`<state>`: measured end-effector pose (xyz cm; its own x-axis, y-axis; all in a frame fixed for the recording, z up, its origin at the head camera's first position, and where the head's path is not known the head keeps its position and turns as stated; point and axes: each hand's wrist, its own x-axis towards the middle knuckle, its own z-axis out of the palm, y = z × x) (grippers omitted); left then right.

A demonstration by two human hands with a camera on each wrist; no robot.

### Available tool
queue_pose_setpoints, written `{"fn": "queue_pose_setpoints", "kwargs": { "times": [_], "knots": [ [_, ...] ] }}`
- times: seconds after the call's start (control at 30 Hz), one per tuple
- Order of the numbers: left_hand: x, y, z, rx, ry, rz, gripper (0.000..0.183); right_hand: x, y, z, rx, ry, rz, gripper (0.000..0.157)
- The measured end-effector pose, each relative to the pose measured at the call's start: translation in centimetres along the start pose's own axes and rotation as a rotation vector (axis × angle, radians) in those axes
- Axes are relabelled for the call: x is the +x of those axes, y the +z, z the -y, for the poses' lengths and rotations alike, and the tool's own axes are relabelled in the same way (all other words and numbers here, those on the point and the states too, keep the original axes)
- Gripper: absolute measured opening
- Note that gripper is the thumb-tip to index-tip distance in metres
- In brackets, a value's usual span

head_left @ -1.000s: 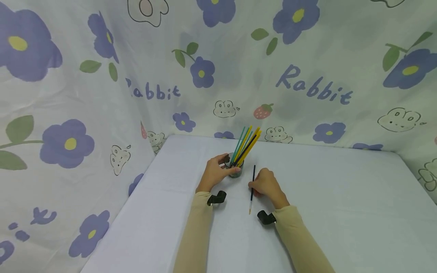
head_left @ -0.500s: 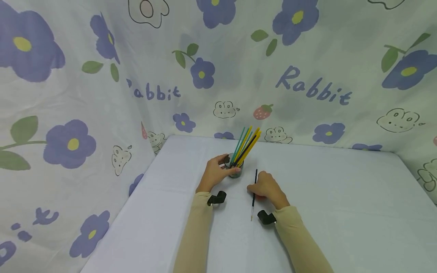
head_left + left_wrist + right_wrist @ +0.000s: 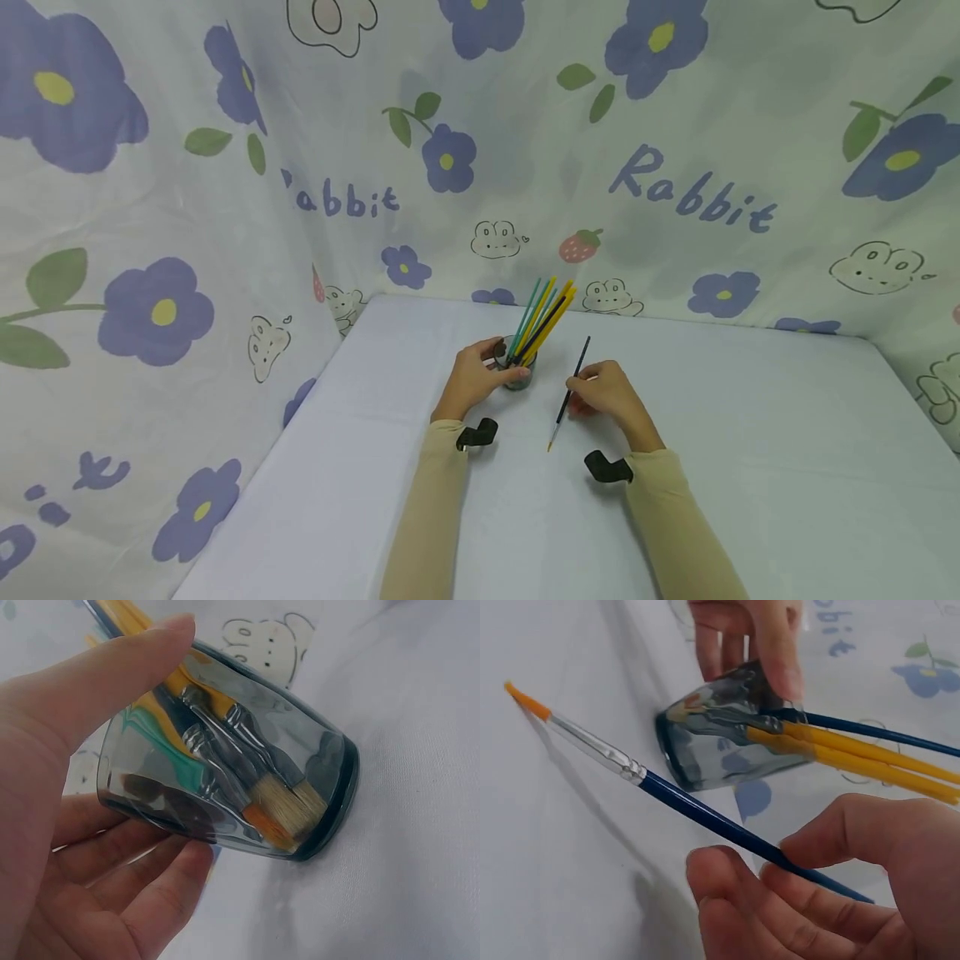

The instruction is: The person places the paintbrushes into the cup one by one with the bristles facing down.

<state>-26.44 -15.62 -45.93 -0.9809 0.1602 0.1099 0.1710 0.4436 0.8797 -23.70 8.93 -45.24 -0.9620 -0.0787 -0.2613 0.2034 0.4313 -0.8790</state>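
My left hand (image 3: 474, 379) grips a clear bluish glass (image 3: 315, 757), thumb on the near side and fingers round the far side. Several paintbrushes (image 3: 551, 317) with yellow, teal and dark blue handles stand in it, bristles (image 3: 285, 806) down at the bottom. To the right of the glass, my right hand (image 3: 607, 390) pinches a dark blue paintbrush (image 3: 697, 814) between thumb and fingers. Its silver ferrule and orange bristles point down toward the table, and the handle slants up and away. In the right wrist view the bristle tip appears beside a shadow; whether it touches the cloth I cannot tell.
A white cloth covers the table (image 3: 750, 433). Behind and to the left hangs a curtain (image 3: 525, 167) printed with purple flowers and rabbits. Each wrist carries a small black camera mount (image 3: 607, 468).
The right hand has moved right and slightly away with the pinched paintbrush. That brush first slid toward me, then moved back and now tilts rightward at its handle end. The left hand stays on the glass.
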Motion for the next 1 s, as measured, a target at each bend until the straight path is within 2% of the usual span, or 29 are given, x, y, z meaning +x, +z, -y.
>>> {"fn": "queue_pose_setpoints", "kwargs": {
  "times": [0.2, 0.33, 0.5, 0.67, 1.0],
  "knots": [
    [0.0, 0.0, 0.1, 0.011, -0.016, -0.002, 0.091, 0.0, -1.2, -0.1, 0.197, -0.001, -0.05, 0.027],
    [0.0, -0.1, 0.1, 0.013, -0.024, 0.0, 0.093, -0.3, -1.9, 0.1, 0.276, -0.007, -0.091, 0.03],
    [0.0, -0.1, 0.1, 0.006, -0.025, 0.002, 0.093, -0.3, -2.5, 0.2, 0.314, 0.002, -0.133, 0.032],
    [0.0, 0.0, 0.0, 0.002, -0.028, 0.001, 0.092, -0.4, -2.8, 0.4, 0.346, 0.001, -0.139, 0.034],
    [0.2, 0.1, 0.2, 0.004, -0.005, 0.006, 0.094, -1.5, -3.5, 1.8, 0.366, -0.059, -0.18, 0.032]
  ]
}}
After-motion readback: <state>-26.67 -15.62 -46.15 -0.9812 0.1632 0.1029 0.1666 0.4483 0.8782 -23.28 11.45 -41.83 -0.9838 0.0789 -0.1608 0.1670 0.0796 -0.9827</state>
